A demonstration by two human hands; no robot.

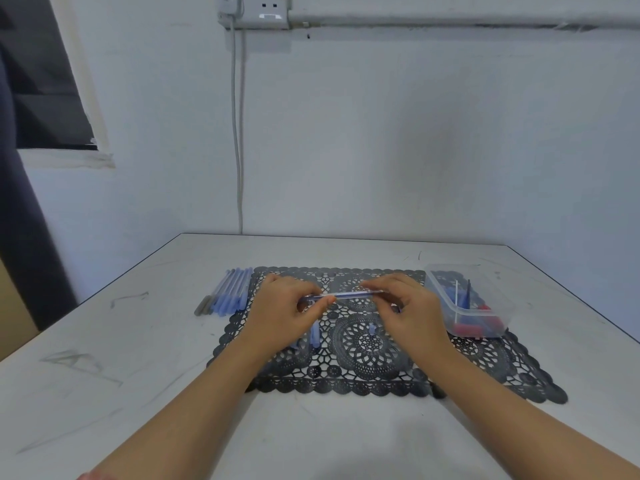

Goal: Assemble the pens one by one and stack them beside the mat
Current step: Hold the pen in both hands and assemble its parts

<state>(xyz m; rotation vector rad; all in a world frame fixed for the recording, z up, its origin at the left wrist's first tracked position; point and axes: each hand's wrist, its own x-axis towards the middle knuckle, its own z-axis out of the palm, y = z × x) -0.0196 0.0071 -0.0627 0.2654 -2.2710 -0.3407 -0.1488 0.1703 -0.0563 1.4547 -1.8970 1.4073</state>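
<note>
Both hands hold one clear pen barrel (349,294) with a blue refill inside it, level above the black lace mat (367,362). My left hand (284,311) pinches its left end between thumb and fingers. My right hand (405,306) pinches its right end. A blue cap (315,333) lies on the mat just below my left hand, and a small blue end piece (372,329) lies near the mat's middle. Several assembled blue pens (230,295) lie side by side on the table against the mat's left edge.
A clear plastic box (467,301) with blue and red pen parts sits on the mat's far right corner. The white table (138,375) ends at a wall behind; a cable (238,133) hangs down the wall from a socket.
</note>
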